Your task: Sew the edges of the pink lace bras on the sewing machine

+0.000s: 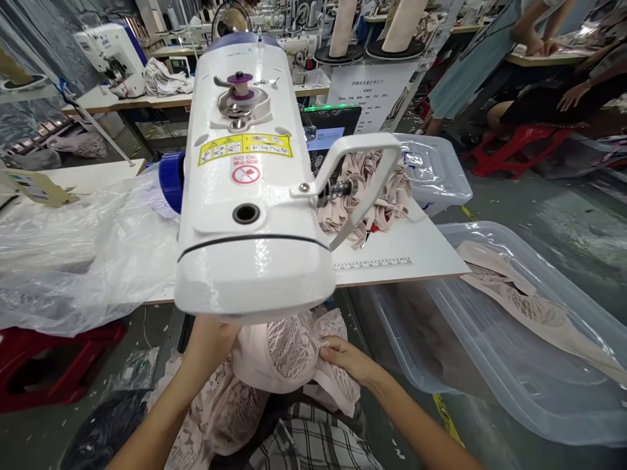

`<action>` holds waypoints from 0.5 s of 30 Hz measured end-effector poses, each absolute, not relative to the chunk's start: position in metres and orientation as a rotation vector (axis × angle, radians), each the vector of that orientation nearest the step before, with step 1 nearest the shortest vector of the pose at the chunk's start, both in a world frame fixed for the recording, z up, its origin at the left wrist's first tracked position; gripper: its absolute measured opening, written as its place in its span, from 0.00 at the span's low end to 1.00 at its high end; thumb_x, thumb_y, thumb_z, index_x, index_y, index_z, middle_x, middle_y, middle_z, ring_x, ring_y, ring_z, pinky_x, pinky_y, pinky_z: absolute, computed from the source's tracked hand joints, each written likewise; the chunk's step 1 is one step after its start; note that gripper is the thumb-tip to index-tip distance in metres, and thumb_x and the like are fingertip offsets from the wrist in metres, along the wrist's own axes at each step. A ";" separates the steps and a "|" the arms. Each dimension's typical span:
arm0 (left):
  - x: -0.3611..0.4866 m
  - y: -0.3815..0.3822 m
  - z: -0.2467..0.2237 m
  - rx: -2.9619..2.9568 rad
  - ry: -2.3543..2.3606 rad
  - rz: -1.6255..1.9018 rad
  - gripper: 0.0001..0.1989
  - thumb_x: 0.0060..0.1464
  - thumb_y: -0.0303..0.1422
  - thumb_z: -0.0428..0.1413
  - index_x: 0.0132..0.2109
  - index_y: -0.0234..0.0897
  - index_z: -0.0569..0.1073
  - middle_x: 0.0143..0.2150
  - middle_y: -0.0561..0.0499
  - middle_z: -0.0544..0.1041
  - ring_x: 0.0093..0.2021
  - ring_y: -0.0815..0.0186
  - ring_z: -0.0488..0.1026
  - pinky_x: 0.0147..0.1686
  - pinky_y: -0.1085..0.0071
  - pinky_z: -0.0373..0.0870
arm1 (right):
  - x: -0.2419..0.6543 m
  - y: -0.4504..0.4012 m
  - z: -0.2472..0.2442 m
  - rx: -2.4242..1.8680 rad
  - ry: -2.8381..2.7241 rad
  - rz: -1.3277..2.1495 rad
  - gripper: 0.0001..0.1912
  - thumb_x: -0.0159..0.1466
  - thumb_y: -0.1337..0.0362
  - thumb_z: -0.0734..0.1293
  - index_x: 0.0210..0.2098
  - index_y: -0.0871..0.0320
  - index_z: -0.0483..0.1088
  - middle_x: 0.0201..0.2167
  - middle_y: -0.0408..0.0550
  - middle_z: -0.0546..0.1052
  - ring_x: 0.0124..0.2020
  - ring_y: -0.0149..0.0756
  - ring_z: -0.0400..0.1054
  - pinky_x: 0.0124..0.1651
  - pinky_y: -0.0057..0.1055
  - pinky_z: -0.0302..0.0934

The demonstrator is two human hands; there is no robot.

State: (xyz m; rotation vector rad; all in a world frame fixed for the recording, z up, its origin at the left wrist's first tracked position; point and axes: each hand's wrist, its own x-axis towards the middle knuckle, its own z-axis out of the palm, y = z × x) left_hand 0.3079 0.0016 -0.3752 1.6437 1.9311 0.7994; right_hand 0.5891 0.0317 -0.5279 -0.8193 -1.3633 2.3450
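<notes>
Currently handled piece: pale beige bra with patterned lace cups (289,352), positioned just below the front end of the white sewing machine head (255,274), above the lap; its upper edge is partly hidden by the machine.
Right hand: the right hand (345,358) is closed on the bra's right-hand side, thumb on the near face, pinching the fabric.
Left hand: the left hand (215,343) is at the bra's left edge, partly covered by the machine head; fingertips hidden, so whether its grip is closed cannot be told.
Lap: loose beige floral lace (210,418) hangs below the left forearm, beside a black-and-white checked cloth (323,440); whether the lace joins the bra cannot be told.
Worktable, right of machine: a heap of narrow beige fabric strips (372,189) on the white tabletop (431,254), with a printed ruler strip (375,264) nearer the front edge.
Worktable, left of machine: crumpled clear plastic sheeting (63,267) overhanging the edge, near a red plastic stool (59,375).
Floor, right: open clear plastic bin (490,385) containing beige lace-panelled garments (529,300).
Upper right: a co-worker's hands (541,47) at another table.
</notes>
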 end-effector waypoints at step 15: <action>0.380 -0.056 -0.354 2.562 1.205 1.046 0.19 0.60 0.35 0.56 0.57 0.36 0.66 0.53 0.43 0.77 0.58 0.59 0.70 0.62 0.61 0.61 | 0.597 0.031 -0.395 -0.413 -2.180 1.994 0.25 0.68 0.46 0.60 0.30 0.57 0.78 0.29 0.48 0.78 0.32 0.37 0.70 0.38 0.31 0.63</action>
